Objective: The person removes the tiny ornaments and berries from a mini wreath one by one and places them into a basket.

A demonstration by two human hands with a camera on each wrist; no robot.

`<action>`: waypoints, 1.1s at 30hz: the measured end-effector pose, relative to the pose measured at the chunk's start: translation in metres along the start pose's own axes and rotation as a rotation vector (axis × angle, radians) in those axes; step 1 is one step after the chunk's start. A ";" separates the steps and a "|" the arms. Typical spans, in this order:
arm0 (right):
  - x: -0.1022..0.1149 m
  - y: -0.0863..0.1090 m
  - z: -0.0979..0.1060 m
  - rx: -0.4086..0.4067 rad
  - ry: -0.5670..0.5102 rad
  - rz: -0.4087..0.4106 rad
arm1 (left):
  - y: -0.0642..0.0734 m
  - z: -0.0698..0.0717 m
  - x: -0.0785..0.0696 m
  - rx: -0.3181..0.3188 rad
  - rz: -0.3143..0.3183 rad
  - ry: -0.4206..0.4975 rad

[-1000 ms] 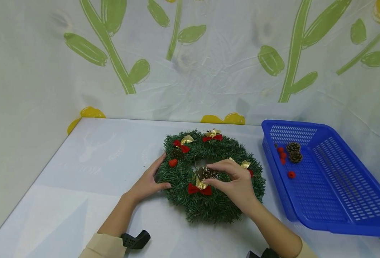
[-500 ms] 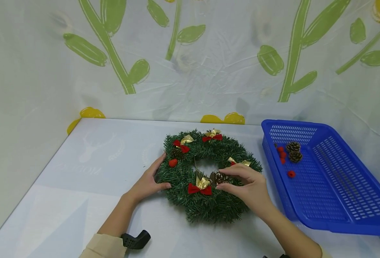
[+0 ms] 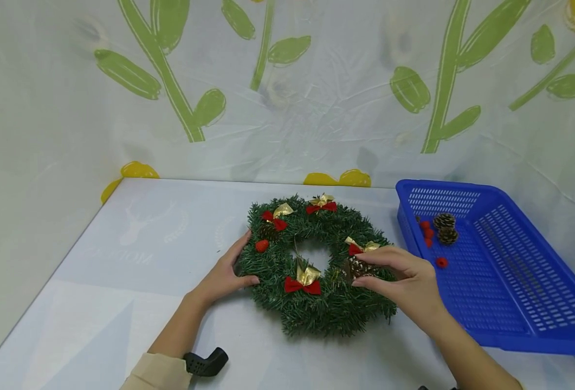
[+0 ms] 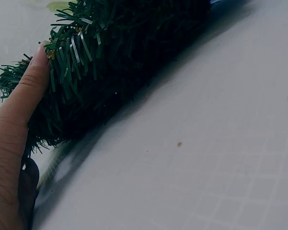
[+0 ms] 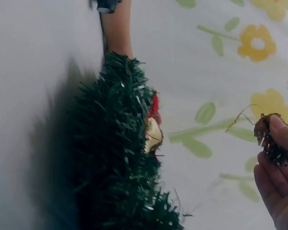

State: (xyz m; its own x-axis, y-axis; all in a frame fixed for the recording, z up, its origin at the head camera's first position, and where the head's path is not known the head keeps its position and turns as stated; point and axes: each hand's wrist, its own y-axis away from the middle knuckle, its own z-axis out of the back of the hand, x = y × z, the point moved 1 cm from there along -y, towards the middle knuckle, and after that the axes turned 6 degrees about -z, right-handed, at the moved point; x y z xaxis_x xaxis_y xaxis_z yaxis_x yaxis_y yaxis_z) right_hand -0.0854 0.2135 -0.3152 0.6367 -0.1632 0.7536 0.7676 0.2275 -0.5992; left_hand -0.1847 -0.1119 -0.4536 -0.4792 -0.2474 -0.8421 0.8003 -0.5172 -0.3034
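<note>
The wreath (image 3: 323, 314) lies against the spread left hand (image 3: 226, 276), right hand (image 3: 409, 277) pinching a pinecone (image 3: 365, 267) above its right side

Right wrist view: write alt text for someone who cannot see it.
A right hand pinches a small brown scaly pine cone, with a visible gap between it and a bushy green artificial wreath seen edge-on. A red-and-gold bow sits on the wreath; behind is a white backdrop printed with yellow flowers and green leaves.
</note>
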 end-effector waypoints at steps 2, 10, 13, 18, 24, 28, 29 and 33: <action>0.001 -0.001 0.004 0.001 0.002 0.007 | 0.000 0.000 0.000 0.003 0.000 0.000; 0.005 -0.005 0.016 -0.031 -0.060 0.002 | 0.000 0.002 -0.001 -0.004 0.011 -0.007; 0.007 -0.005 0.020 -0.044 -0.068 -0.013 | 0.000 0.001 -0.002 0.002 0.017 0.000; 0.012 -0.005 0.031 -0.111 0.076 -0.109 | 0.001 0.000 -0.003 0.005 0.021 0.010; 0.020 -0.007 0.046 -0.193 0.293 -0.229 | 0.001 -0.002 -0.001 0.003 0.022 0.003; 0.018 -0.007 0.058 -0.237 0.297 -0.295 | 0.001 -0.002 -0.001 0.005 0.020 -0.001; 0.016 -0.006 0.062 -0.245 0.305 -0.316 | 0.001 -0.001 -0.002 0.004 0.020 -0.002; 0.016 -0.008 0.073 -0.242 0.245 -0.402 | 0.001 -0.001 -0.003 0.002 0.019 -0.010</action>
State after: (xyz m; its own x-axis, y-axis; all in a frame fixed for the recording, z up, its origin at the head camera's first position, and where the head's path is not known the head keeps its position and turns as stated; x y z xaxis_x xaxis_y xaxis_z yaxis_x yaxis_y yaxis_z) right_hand -0.0871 0.2792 -0.2789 0.2646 -0.4177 0.8692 0.9314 -0.1228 -0.3426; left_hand -0.1824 -0.1107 -0.4523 -0.4673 -0.2656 -0.8433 0.8086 -0.5140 -0.2862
